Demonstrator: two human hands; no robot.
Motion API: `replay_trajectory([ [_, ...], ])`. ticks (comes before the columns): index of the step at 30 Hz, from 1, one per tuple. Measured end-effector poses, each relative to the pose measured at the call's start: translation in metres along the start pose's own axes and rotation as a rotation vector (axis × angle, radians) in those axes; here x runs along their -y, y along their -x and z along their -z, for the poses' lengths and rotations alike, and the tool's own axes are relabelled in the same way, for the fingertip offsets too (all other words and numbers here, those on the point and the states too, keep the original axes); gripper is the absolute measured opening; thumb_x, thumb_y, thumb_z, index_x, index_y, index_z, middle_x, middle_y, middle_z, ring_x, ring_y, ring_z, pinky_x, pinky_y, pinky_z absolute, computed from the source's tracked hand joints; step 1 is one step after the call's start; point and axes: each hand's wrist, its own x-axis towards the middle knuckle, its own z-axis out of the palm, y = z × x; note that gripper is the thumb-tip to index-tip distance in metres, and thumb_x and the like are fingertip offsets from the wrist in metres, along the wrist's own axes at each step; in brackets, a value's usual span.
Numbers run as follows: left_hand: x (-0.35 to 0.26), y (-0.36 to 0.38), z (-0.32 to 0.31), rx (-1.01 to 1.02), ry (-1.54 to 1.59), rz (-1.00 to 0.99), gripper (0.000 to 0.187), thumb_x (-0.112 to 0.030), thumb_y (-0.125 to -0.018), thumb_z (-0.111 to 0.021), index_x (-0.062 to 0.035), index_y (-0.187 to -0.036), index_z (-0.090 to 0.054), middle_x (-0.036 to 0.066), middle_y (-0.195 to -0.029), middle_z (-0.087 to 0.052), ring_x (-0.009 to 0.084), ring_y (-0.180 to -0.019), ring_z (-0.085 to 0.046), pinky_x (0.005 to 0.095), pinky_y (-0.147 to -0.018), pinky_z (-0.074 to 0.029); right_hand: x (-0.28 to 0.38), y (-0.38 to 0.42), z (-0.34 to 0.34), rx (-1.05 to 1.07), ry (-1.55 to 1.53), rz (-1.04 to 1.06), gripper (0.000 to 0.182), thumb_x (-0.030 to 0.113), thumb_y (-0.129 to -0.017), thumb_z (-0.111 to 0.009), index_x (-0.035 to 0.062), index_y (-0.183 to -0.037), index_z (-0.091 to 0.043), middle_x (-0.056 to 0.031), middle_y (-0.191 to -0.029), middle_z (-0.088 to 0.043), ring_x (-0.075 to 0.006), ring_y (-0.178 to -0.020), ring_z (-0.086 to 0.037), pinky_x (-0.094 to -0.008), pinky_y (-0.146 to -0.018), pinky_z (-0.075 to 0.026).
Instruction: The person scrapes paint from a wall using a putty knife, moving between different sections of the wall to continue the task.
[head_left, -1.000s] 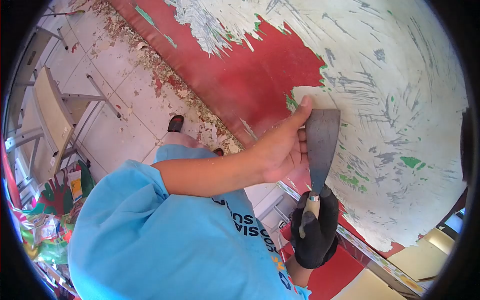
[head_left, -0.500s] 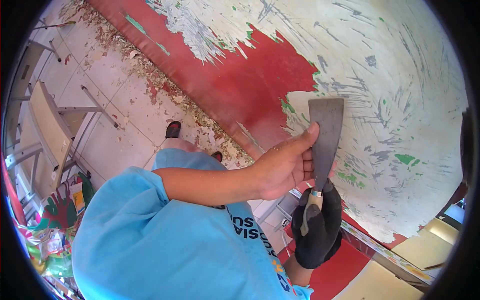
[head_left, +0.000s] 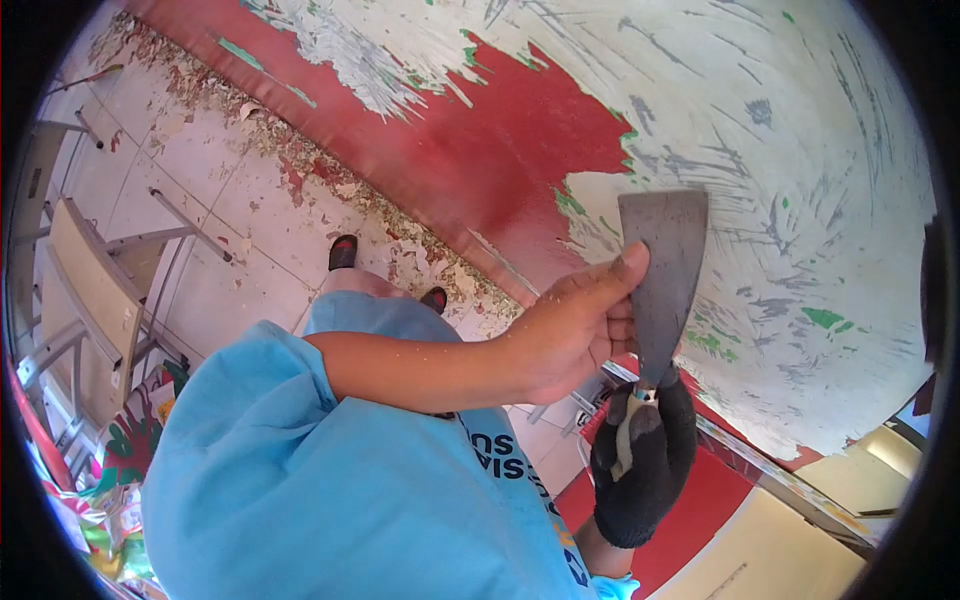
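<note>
A paint scraper (head_left: 672, 270) with a wide grey metal blade and a pale handle is held blade up, in front of the wall. My right hand (head_left: 645, 465), in a black glove, is closed around its handle. My bare left hand (head_left: 580, 325) pinches the blade's left edge, thumb on the near face and fingers curled partly behind it. Behind the blade rises a wall (head_left: 800, 240) with a whitish, scratched surface, grey and green flecks, and a patch of red paint (head_left: 500, 140) at its left.
Paint chips (head_left: 390, 225) litter the tiled floor (head_left: 260, 290) along the wall's foot. Metal-framed chairs (head_left: 95, 270) stand at the left, above a colourful plastic bag (head_left: 125, 490). My sandalled feet (head_left: 343, 252) are near the debris. A cream panel (head_left: 770, 550) is at lower right.
The scraper has turned slightly so its blade faces me more broadly. My gloved hand has shifted a little to the right, and the view has moved slightly.
</note>
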Motion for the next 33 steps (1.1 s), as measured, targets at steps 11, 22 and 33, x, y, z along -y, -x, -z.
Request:
replay_trajectory([
  [11, 0.002, -0.006, 0.002, -0.103, -0.087, -0.061, 0.048, -0.047, -0.092, -0.037, -0.0042, -0.104, -0.053, 0.010, -0.089, -0.064, 0.0180, -0.083, -0.062, 0.0335, -0.080, -0.048, -0.002, -0.018, 0.005, 0.138, -0.087, -0.003, 0.035, 0.020, -0.087, -0.051, -0.0044, -0.112, -0.049, -0.0056, -0.072, -0.053, -0.0052, -0.049, -0.042, -0.0161, -0.041, -0.032],
  [22, -0.023, -0.010, 0.014, -0.065, -0.056, -0.356, 0.042, -0.043, -0.088, -0.052, -0.0050, -0.106, -0.053, 0.005, -0.092, -0.060, 0.0141, -0.079, -0.059, 0.0278, -0.072, -0.048, -0.008, -0.056, -0.015, 0.204, 0.665, 0.592, 0.025, 0.011, -0.086, -0.052, -0.0033, -0.106, -0.054, -0.0009, -0.075, -0.053, -0.0028, -0.057, -0.044, -0.0166, -0.045, -0.034],
  [33, -0.019, -0.007, 0.019, -0.005, -0.009, -0.327, 0.039, -0.042, -0.088, -0.052, -0.0081, -0.106, -0.056, 0.002, -0.092, -0.061, 0.0100, -0.082, -0.058, 0.0256, -0.073, -0.047, -0.007, -0.048, -0.018, 0.196, 1.009, 0.788, 0.019, 0.013, -0.086, -0.047, -0.0040, -0.091, -0.055, -0.0071, -0.078, -0.055, -0.0086, -0.068, -0.051, -0.0218, -0.056, -0.041],
])
